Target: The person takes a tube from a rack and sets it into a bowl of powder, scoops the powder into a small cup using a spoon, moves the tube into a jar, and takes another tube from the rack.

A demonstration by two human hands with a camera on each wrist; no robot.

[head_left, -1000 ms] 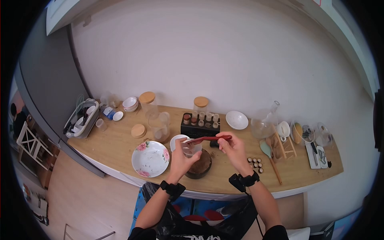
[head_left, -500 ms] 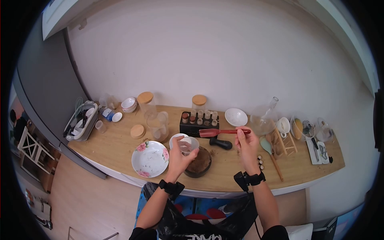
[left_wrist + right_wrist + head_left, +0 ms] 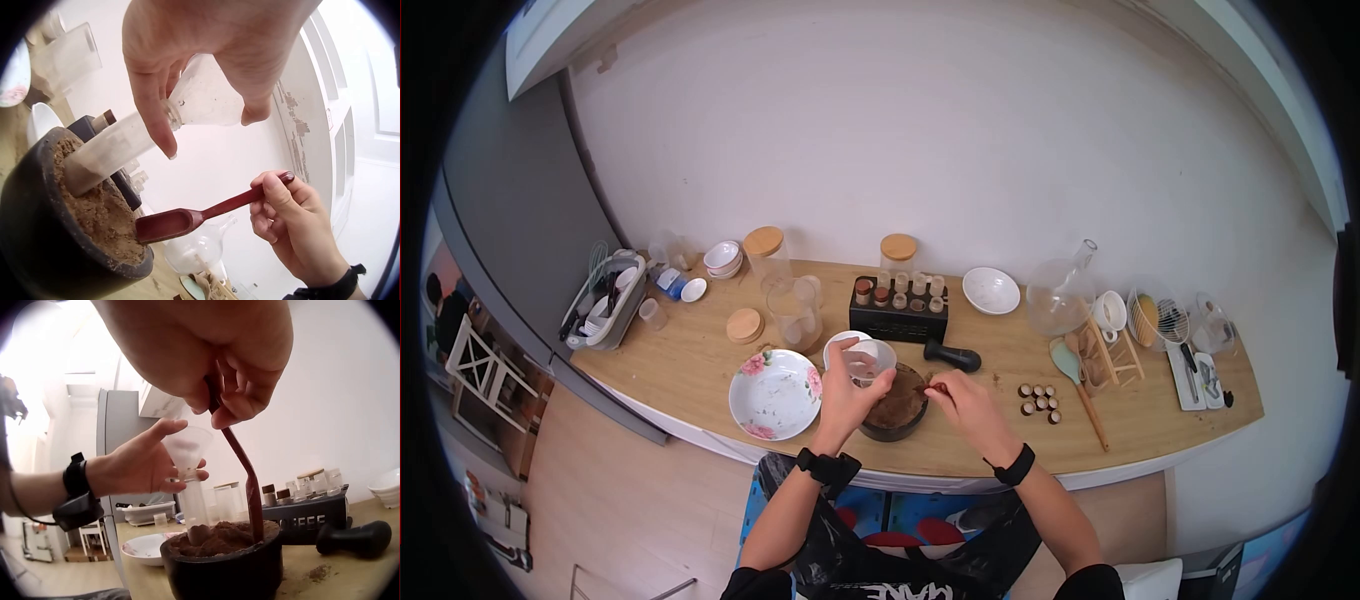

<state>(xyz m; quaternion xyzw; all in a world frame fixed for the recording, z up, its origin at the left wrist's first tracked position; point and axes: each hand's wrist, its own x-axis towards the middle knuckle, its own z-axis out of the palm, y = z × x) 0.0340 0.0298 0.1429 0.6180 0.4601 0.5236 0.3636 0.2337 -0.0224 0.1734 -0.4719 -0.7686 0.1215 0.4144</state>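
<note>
I saw the long light wooden countertop running across the middle of the head frame. Just below frame centre sat the round black mortar bowl filled with brown powder. Left of it lay the white plate with pink flowers, apart from the bowl. Behind the bowl, toward upper centre, stood the black rack of small spice vials, and right of that the black pestle lay on its side. Further right sat the clear round glass flask and the white bowl.

My left hand curled thumb and fingers around the clear plastic funnel, which sat on top of the frosted plastic tube; the tube's lower end rested in the powder at the bowl's left side. Hand was clamped on the funnel and tube neck, fingers bent.

My right hand, just right of the bowl, pinched the upper handle of the dark red wooden scoop between thumb and curled fingers. In the right wrist view the scoop's head was dug down into the powder; in the left wrist view it sat at the bowl's right rim, touching the powder.
</note>
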